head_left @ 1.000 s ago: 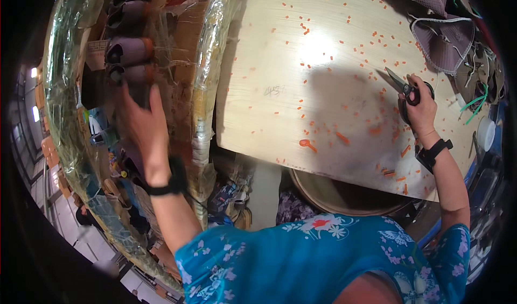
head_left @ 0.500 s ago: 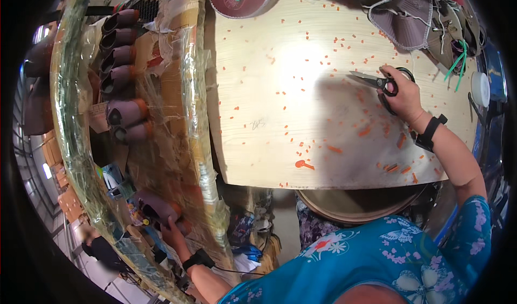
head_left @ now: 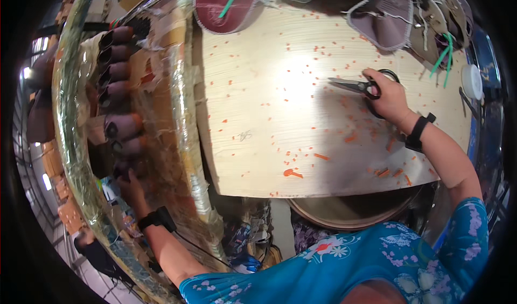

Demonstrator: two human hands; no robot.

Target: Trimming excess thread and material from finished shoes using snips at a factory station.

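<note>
My right hand (head_left: 391, 98) is closed round the black handles of a pair of scissors (head_left: 350, 83) above the table, with the blades pointing left. At the left, my left hand (head_left: 131, 190) reaches into the plastic-wrapped rack, its fingers closed on a dark purple shoe upper (head_left: 125, 169). This upper sits at the near end of a row of similar purple uppers (head_left: 123, 125) with orange edges. It is partly hidden by my fingers and by shadow.
Orange scraps (head_left: 292, 173) lie scattered over the pale wooden table (head_left: 237, 164). Greyish-purple fabric pieces (head_left: 381, 16) and a maroon piece (head_left: 223, 8) lie along its far edge. A white round lid (head_left: 472, 82) is at the right. The rack's wrapped rail (head_left: 189, 142) runs beside the table.
My left hand has moved away and to the left, taking the purple shoe upper to the end of the row. The scissors stay in my right hand; the whole view has shifted slightly.
</note>
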